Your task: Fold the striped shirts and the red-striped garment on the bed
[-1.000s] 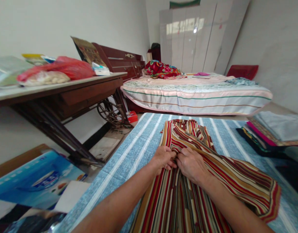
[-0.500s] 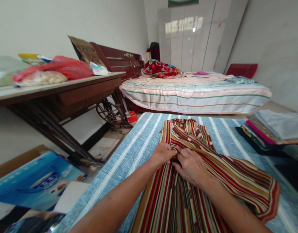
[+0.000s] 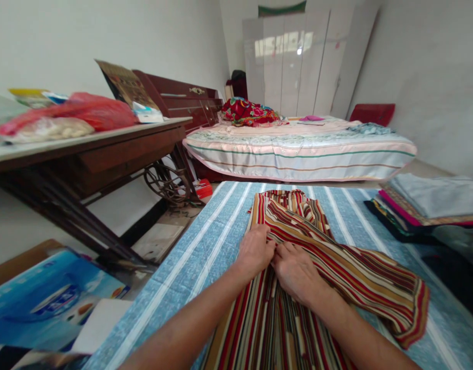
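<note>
A striped garment (image 3: 359, 267) in red, tan, cream and dark brown lies spread on a blue surface with white stripes. One sleeve stretches out to the right, and the collar end points away from me. My left hand (image 3: 255, 249) is closed on the cloth near the middle of the upper front. Right beside it, my right hand (image 3: 296, 267) pinches the same cloth, with the fingertips of both hands almost meeting. What lies between the fingertips is hidden.
Folded clothes (image 3: 432, 203) are stacked on the right of the blue striped cloth (image 3: 193, 246). To the left stands a sewing-machine table (image 3: 144, 134) bearing a red plastic bag (image 3: 101, 110). A blue box (image 3: 39, 303) sits low at left. Behind is a bed (image 3: 298, 159).
Both hands have stayed at the same part of the garment, the left now turned more over the cloth. The whole view has shifted slightly, moving the scene leftward.
</note>
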A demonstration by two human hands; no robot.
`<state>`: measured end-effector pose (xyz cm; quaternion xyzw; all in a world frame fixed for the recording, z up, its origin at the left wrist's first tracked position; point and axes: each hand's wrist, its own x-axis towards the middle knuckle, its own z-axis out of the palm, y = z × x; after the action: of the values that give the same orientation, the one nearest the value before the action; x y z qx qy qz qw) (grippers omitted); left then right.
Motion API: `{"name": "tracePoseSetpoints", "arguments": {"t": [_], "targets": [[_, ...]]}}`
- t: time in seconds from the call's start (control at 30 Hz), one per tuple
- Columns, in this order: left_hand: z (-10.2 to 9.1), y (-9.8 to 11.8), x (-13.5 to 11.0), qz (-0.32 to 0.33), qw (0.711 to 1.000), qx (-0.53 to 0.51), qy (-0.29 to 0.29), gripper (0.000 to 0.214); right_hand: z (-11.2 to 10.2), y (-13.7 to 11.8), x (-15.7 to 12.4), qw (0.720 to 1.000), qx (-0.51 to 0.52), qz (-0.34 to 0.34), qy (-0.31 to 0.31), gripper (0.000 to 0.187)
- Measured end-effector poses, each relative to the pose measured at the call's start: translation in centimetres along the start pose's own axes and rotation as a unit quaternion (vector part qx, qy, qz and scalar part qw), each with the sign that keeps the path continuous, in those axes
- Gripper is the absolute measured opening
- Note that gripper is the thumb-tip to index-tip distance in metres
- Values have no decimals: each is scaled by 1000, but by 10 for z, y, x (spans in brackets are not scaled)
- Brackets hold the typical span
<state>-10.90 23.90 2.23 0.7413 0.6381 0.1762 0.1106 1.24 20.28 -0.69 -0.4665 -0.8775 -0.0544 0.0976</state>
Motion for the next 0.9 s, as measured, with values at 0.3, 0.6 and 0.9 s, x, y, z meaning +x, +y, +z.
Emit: {"name": "tracePoseSetpoints", "arguments": {"t": [0.3, 0.6, 0.9], "targets": [[50, 3, 28, 94, 986, -111, 81, 25, -27, 9, -25, 994, 104, 5, 30, 19], [61, 3, 17, 103, 994, 1, 29, 37, -40, 129, -14, 952, 55, 288, -88, 25], [59, 6, 15, 100, 994, 34, 5, 39, -30, 146, 0, 939, 82, 302, -140, 20]]}}
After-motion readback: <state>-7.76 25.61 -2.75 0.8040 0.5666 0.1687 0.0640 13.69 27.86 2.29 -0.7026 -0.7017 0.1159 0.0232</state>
